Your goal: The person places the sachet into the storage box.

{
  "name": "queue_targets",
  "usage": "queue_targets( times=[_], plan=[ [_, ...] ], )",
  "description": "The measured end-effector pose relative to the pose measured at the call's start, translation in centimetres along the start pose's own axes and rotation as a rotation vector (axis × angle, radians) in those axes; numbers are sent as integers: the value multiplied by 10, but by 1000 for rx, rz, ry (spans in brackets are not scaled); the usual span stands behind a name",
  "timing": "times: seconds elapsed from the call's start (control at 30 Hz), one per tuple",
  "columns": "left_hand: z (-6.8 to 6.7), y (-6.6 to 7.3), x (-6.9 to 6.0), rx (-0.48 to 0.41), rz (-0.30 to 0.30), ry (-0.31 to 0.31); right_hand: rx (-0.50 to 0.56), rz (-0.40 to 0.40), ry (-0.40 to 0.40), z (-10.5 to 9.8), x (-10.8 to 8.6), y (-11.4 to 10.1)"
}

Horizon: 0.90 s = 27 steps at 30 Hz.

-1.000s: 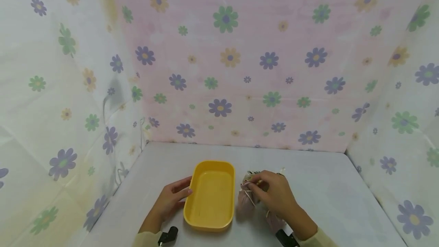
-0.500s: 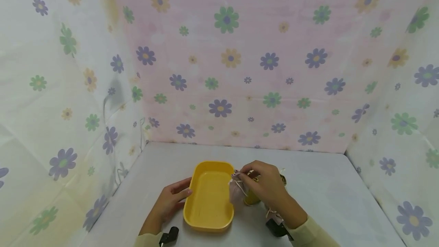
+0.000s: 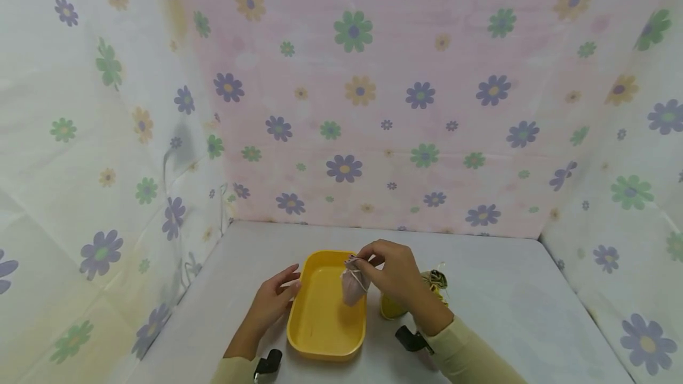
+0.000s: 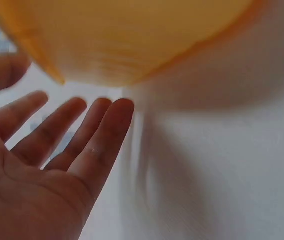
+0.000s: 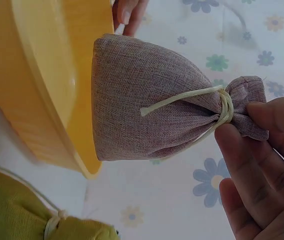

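My right hand (image 3: 393, 268) pinches the gathered neck of a mauve drawstring pouch (image 3: 353, 290) between thumb and fingers. The pouch hangs over the right part of a yellow tray (image 3: 315, 328). In the right wrist view its cream cord (image 5: 187, 95) is wound round the neck, and the tray wall (image 5: 42, 85) is behind its base. My left hand (image 3: 271, 300) is at the tray's left side, its fingers extended and spread. The left wrist view shows the fingers (image 4: 109, 125) just below the tray's rim; whether the thumb touches it I cannot tell.
An olive-green drawstring pouch (image 5: 12, 205) lies right of the tray, partly behind my right hand. Beside it is a dark-and-yellow gathered cloth top (image 3: 437, 280). Flower-printed sheets (image 3: 347, 105) enclose the white table (image 3: 496, 289) at the back and sides.
My right hand has lifted the mauve pouch and moved left with it, from beside the tray to over it. The olive-green pouch has come into sight. The left hand's fingers have spread slightly.
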<state>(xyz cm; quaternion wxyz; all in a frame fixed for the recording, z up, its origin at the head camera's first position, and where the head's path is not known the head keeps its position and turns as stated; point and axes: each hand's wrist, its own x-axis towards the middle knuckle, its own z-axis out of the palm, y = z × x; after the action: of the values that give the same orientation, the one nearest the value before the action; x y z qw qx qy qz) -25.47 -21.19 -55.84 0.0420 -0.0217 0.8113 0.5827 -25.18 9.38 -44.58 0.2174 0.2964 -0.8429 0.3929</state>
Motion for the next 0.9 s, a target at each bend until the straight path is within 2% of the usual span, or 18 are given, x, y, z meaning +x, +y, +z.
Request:
queue_targets(
  times=[0.13, 0.23, 0.37, 0.6, 0.67, 0.9],
  plan=[
    [5, 4, 4, 189, 49, 18, -5, 45, -24, 12, 8, 2],
    [6, 5, 6, 247, 45, -3, 7, 85, -45, 22, 13, 3],
    [6, 4, 5, 186, 18, -41, 22, 126, -64, 35, 19, 4],
    [2, 2, 4, 75, -76, -109, 36, 182, -98, 55, 25, 9],
    [1, 1, 4, 52, -83, -126, 48, 214, -111, 59, 26, 10],
    [-1, -1, 4, 7, -92, -117, 54, 293, -111, 71, 32, 10]
  ],
)
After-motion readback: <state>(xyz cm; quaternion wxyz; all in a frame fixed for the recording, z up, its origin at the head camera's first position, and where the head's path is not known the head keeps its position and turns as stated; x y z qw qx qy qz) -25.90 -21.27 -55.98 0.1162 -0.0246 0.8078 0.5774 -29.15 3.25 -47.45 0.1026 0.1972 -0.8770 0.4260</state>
